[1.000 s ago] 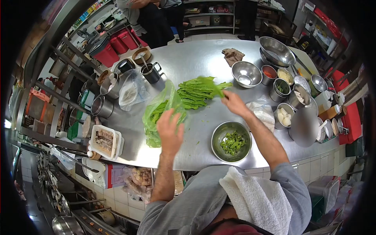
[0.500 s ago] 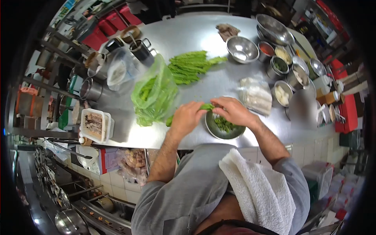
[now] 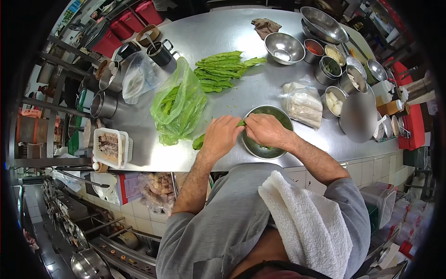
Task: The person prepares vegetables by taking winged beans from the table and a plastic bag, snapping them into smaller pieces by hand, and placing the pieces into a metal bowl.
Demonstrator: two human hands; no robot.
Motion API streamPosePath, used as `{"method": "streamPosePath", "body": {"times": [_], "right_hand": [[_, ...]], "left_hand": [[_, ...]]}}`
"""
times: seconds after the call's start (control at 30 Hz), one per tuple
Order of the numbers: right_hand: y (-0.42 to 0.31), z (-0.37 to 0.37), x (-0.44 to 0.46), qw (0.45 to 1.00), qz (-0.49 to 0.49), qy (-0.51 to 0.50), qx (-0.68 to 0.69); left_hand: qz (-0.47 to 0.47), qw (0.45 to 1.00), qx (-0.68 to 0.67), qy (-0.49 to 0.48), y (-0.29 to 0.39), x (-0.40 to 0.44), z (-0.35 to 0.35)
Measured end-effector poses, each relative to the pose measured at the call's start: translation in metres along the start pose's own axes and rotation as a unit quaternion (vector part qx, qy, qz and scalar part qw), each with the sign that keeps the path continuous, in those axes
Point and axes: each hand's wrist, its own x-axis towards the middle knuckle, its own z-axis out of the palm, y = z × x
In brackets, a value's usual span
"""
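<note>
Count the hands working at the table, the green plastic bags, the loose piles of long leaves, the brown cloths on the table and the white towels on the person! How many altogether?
Hands: 2 (left hand, right hand)
Green plastic bag: 1
Loose leaf pile: 1
Brown cloth: 1
White towel: 1
Total: 6

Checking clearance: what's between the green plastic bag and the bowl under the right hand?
The left hand, holding a green leaf, as the head view shows.
</note>
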Motion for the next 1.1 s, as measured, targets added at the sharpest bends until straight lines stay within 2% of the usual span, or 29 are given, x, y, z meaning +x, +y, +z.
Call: {"method": "streamPosePath", "body": {"times": [0.1,0.17,0.3,0.37,0.4,0.43,0.47,0.5,0.53,0.57,0.6,0.63,0.67,0.7,0.73,0.8,0.83,0.9,0.93,0.97,1.03,1.07,1.1], "right_hand": [[-0.001,-0.001,-0.002,0.999,-0.025,0.027,-0.015],[-0.005,-0.004,-0.004,0.999,0.017,0.011,0.029],[-0.008,0.002,-0.009,0.996,0.035,0.039,0.072],[-0.01,0.007,-0.011,0.955,0.155,0.042,0.248],[-0.007,0.011,-0.013,0.955,0.157,0.042,0.248],[-0.001,0.015,-0.013,0.885,0.238,0.029,0.4],[0.003,0.017,-0.013,0.784,0.31,0.015,0.537],[0.003,0.017,-0.012,0.785,0.309,0.017,0.537],[0.002,0.018,-0.01,0.737,0.309,0.032,0.6],[0.001,0.018,-0.008,0.685,0.306,0.047,0.66],[-0.003,0.019,-0.009,0.686,0.305,0.048,0.659],[-0.012,0.021,-0.013,0.809,0.252,0.046,0.529],[-0.018,0.022,-0.016,0.903,0.19,0.042,0.382],[-0.021,0.021,-0.019,0.904,0.189,0.041,0.382],[-0.021,0.017,-0.025,0.924,0.189,0.001,0.333],[-0.016,0.004,-0.034,0.937,0.222,-0.073,0.261],[-0.011,0.002,-0.04,0.937,0.22,-0.074,0.261],[0.0,0.001,-0.052,0.969,0.228,-0.026,0.094],[0.006,-0.001,-0.055,0.982,0.185,-0.022,0.032],[0.008,0.0,-0.056,0.982,0.187,-0.02,0.031],[-0.004,-0.006,-0.043,0.947,0.242,0.038,0.208],[-0.009,-0.008,-0.036,0.921,0.258,0.026,0.292],[-0.013,-0.004,-0.029,0.92,0.259,0.03,0.291]], "left_hand": [[-0.003,0.999,-0.045,-0.023,0.004,0.0,0.002],[-0.007,0.996,-0.082,-0.023,0.005,-0.001,0.005],[-0.024,0.979,-0.199,-0.04,-0.001,-0.001,0.012],[-0.045,0.97,-0.232,-0.055,0.0,0.002,0.009],[-0.066,0.959,-0.265,-0.069,0.0,0.003,0.009],[-0.066,0.959,-0.266,-0.071,-0.002,0.001,0.015],[-0.12,0.925,-0.357,-0.04,-0.005,0.0,0.027],[-0.172,0.879,-0.444,-0.008,-0.004,0.001,0.032],[-0.17,0.88,-0.444,-0.009,-0.002,0.003,0.035],[-0.207,0.831,-0.515,0.046,0.0,0.006,0.037],[-0.242,0.771,-0.58,0.102,0.0,0.01,0.037],[-0.241,0.772,-0.58,0.102,-0.003,0.013,0.035],[-0.222,0.738,-0.619,0.154,-0.011,0.016,0.03],[-0.203,0.699,-0.654,0.205,-0.019,0.018,0.024],[-0.203,0.699,-0.654,0.206,-0.027,0.019,0.017],[-0.146,0.658,-0.688,0.269,-0.039,0.019,0.0],[-0.145,0.659,-0.687,0.27,-0.038,0.019,-0.007],[-0.145,0.624,-0.692,0.332,-0.036,0.02,-0.018],[-0.129,0.623,-0.695,0.337,-0.038,0.02,-0.017],[-0.128,0.623,-0.696,0.335,-0.036,0.022,-0.016],[-0.099,0.614,-0.701,0.349,-0.026,0.026,-0.01],[-0.097,0.614,-0.702,0.346,-0.021,0.028,-0.007],[-0.091,0.615,-0.7,0.35,-0.016,0.03,-0.003]]}}
